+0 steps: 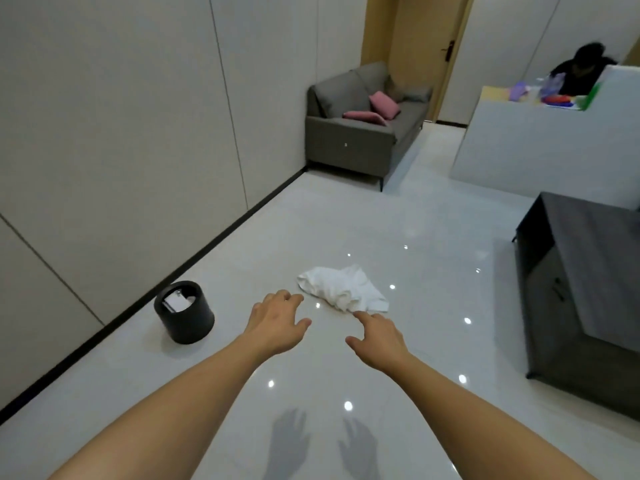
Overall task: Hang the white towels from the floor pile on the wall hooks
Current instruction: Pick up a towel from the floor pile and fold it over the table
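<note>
Towels: I see the white towels (343,288) crumpled in one small heap on the glossy floor (398,216), ahead of both hands and well out from the wall (121,133).
Left hand: my left hand (277,325) is stretched forward, palm down, fingers loose and slightly apart; it holds nothing and sits just short of the heap's near left edge.
Right hand: my right hand (379,337) is also stretched forward and empty, fingers relaxed, the forefinger pointing at the heap's near edge. I cannot tell whether the fingertip touches the cloth or only overlaps it from this angle.
Shadows: I see two spread-hand shadows on the floor between my forearms.
Bin: a black round bin (184,311) stands to the left near the wall's dark skirting, with white paper inside.
Cabinet: a dark low cabinet (585,289) stands to the right.
Sofa: a grey sofa (360,129) with pink cushions sits in the far corner.
Counter: a white counter (540,140) stands far right, a person in dark clothes behind it.
</note>
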A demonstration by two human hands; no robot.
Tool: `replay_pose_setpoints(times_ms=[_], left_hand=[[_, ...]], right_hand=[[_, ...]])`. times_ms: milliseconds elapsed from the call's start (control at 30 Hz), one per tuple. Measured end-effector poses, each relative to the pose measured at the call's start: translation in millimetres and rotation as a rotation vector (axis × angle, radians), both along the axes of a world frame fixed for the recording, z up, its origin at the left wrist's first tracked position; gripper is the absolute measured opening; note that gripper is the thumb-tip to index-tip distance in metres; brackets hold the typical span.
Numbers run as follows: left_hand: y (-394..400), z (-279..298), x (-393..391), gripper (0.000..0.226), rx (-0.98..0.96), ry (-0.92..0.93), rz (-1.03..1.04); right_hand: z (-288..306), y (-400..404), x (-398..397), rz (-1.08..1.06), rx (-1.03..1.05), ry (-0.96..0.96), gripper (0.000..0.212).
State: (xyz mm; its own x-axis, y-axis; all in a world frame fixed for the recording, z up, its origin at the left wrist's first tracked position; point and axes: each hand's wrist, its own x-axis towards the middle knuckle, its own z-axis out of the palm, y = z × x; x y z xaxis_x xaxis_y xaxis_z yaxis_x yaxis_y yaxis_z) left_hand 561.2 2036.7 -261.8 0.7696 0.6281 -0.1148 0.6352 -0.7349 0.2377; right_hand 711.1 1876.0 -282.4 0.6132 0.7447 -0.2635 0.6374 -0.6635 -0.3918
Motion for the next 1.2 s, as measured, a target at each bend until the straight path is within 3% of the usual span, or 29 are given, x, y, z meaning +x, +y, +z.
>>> replay_pose_setpoints(times_ms=[467,667,867,1200], left_hand=[[128.1,-100.0,221.2,0.057,-0.1,0.155,-0.183],[167.7,-150.3,311.0,0.056,-0.186,0.278,-0.148],[211.6,-186.4,394.7,0.055,-0.286,0.264,-0.055],[288.1,-306.9,476.3,0.05,-0.451,0.307,0.043]], right_hand=[[-99.5,89.8,200.0,-0.279,-0.092,0.212,0.06],[-156.7,131.0,298.8,-0.289,-0.165,0.371,0.056],[-200.1,171.3,393.4,-0.328,-0.226,0.462,0.054],[-305.0,256.2,453.4,-0.431,-0.254,0.559,0.04]])
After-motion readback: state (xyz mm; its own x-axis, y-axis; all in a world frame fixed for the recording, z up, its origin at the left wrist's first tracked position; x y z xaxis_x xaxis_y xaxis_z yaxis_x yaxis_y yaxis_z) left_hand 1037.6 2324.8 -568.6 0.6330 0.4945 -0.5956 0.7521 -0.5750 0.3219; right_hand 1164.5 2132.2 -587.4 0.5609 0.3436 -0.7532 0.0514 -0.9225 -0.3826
